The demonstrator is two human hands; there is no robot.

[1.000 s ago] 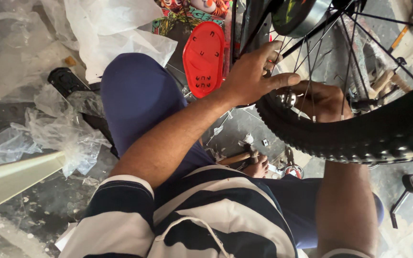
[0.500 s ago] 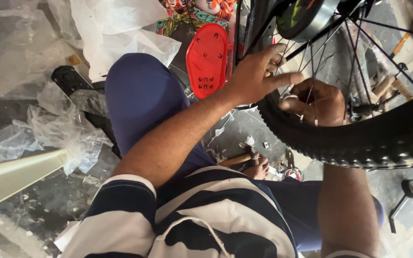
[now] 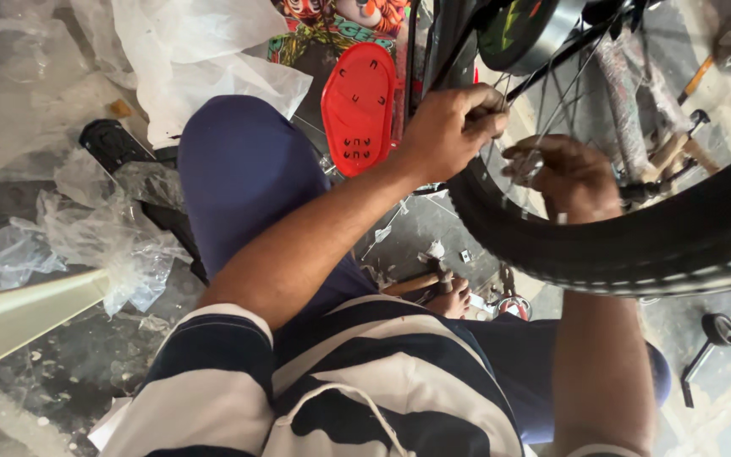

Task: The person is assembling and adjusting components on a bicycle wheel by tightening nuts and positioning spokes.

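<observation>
At the left of the frame clear plastic wrap [image 3: 86, 233] lies on the floor. At upper centre stands a red plate [image 3: 359, 108]. Just right of it, the left hand [image 3: 446, 127] has its fingers curled tightly near the spokes [image 3: 552, 110]. The right hand [image 3: 568, 173] pinches something small among the spokes, above the black tyre [image 3: 636, 245].

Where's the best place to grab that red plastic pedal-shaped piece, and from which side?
Probably by the long edges of the red piece, coming from the left, knee side. It stands upright as a flat oval with its face toward the camera, so its thin edges suit a pinch. On its right the left hand and the tire crowd the space.
</observation>
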